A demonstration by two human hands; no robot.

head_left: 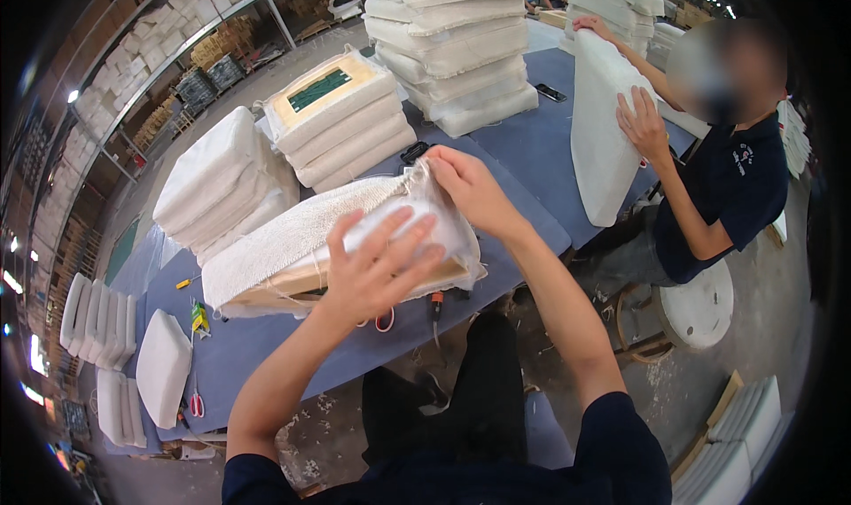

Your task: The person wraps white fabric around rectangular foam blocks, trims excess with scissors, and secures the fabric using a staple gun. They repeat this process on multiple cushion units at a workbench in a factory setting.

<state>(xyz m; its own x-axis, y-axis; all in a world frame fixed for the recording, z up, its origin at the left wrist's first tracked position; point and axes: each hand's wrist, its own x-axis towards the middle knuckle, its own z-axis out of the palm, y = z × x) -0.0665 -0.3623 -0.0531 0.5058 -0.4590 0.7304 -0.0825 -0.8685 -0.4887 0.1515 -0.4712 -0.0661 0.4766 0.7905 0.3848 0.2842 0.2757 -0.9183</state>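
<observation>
A seat cushion (292, 236) with a wooden frame and cream woven fabric lies tilted on the blue-covered table in front of me. White lining shows at its right end, and part of the bare wood faces me. My right hand (470, 186) pinches the gathered fabric at the cushion's upper right corner. My left hand (381, 261), somewhat blurred, is spread over the near side, its fingers apart in front of the white lining. Whether its palm touches the cushion is hidden. Red-handled scissors (385, 320) lie at the table edge beneath the cushion.
Behind stand cushion stacks: a left one (222, 182), a middle one (350, 124) and a tall one (456, 53). On the right a co-worker (709, 168) holds a white cushion (607, 124) upright. More scissors (197, 405) lie left; a round stool (696, 306) stands right.
</observation>
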